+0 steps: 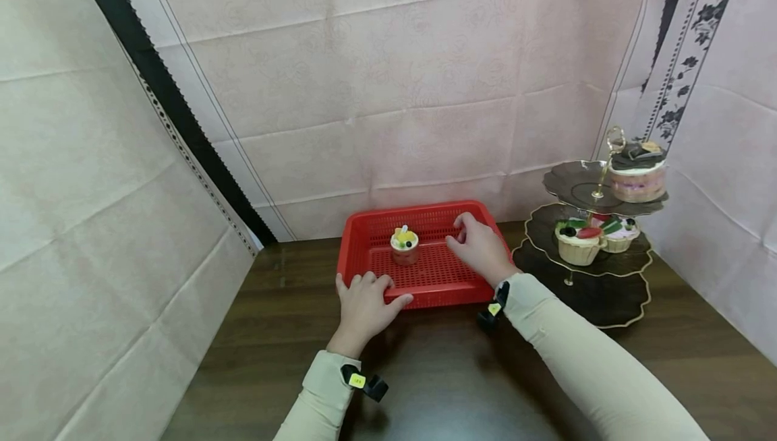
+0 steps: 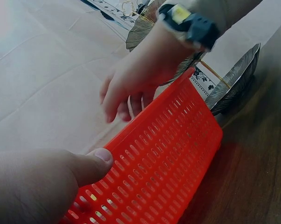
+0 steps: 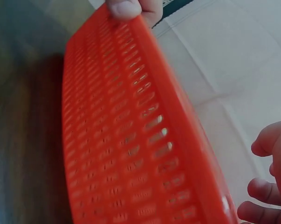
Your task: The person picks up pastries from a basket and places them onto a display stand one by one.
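A red perforated plastic basket point(image 1: 446, 295) stands on the table, with one small cup cake point(image 1: 404, 247) topped in yellow and cream inside, left of its middle. My left hand point(image 1: 364, 309) grips the basket's near rim toward the left corner; in the left wrist view its thumb point(image 2: 96, 165) lies along the outer wall, while the other fingers go over the rim. Above the basket's right part hovers my right hand point(image 1: 482, 249), its fingers loosely bent and holding nothing. In the right wrist view its fingers point(image 3: 266, 198) are beside the rim.
To the right is a tiered dark stand point(image 1: 601, 299) with gold edges. A round layered cake point(image 1: 637, 181) sits on its top tier, and fruit-topped cupcakes point(image 1: 579, 252) on the tier below. Pale cloth point(image 1: 425, 90) hangs behind and at both sides of the brown wooden table point(image 1: 291, 333).
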Motion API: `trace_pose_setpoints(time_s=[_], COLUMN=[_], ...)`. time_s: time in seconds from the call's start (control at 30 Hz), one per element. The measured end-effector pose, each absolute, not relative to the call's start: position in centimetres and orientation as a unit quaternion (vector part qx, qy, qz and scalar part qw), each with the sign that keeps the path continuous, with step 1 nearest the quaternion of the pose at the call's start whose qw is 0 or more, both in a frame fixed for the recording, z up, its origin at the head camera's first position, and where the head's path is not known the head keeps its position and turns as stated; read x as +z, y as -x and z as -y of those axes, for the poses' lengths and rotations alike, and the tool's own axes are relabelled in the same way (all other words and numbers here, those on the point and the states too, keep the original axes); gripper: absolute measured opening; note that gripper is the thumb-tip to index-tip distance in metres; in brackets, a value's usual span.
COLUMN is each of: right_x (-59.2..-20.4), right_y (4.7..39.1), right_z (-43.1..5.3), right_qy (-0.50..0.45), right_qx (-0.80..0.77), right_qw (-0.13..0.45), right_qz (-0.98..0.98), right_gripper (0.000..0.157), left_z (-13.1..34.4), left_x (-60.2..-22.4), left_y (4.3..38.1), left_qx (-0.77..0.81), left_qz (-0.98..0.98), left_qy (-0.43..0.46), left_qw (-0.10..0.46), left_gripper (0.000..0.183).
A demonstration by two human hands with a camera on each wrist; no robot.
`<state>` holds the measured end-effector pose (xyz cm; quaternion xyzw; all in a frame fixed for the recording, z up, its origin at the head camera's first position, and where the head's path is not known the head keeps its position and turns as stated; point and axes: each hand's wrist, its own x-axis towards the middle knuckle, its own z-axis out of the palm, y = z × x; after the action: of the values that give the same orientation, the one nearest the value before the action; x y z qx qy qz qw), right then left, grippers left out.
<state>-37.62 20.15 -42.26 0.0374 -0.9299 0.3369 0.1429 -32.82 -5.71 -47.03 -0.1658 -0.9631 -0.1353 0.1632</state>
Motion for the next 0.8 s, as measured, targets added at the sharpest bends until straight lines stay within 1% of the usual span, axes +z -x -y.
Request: trace_pose_setpoints(time_s=[0.17, 0.33, 0.47, 0.67, 0.8], right_x=[-42.2, -42.7, -43.2, -44.1, -44.7], right_y=[39.6, 41.5, 42.9, 44.8, 45.6], right_z=[-18.4, -16.6, -15.3, -14.0, -13.6], right_qy=[-0.017, -0.009, -0.018, -0.035, -0.032], right_qx=[0.372, 0.400, 0.414, 0.431, 0.447], right_qw=[0.099, 0.077, 0.055, 0.005, -0.021], right_qz=[0.923, 0.913, 0.908, 0.901, 0.894], right_gripper=[0.040, 0.044, 0.055, 0.082, 0.093], left_z=[5.7, 5.8, 5.9, 5.9, 5.6], left_x=[-47.1, -47.1, -46.9, -47.0, -47.2], left_y=[33.0, 32.9, 32.9, 32.9, 32.8], left_qx=[-0.133, -0.139, -0.143, -0.144, -0.136], left_qz=[0.962, 0.960, 0.959, 0.960, 0.959], left_qy=[0.169, 0.171, 0.170, 0.173, 0.171], left_qw=[0.169, 0.174, 0.175, 0.168, 0.179], left_gripper=[0.050, 0.048, 0.047, 0.048, 0.048])
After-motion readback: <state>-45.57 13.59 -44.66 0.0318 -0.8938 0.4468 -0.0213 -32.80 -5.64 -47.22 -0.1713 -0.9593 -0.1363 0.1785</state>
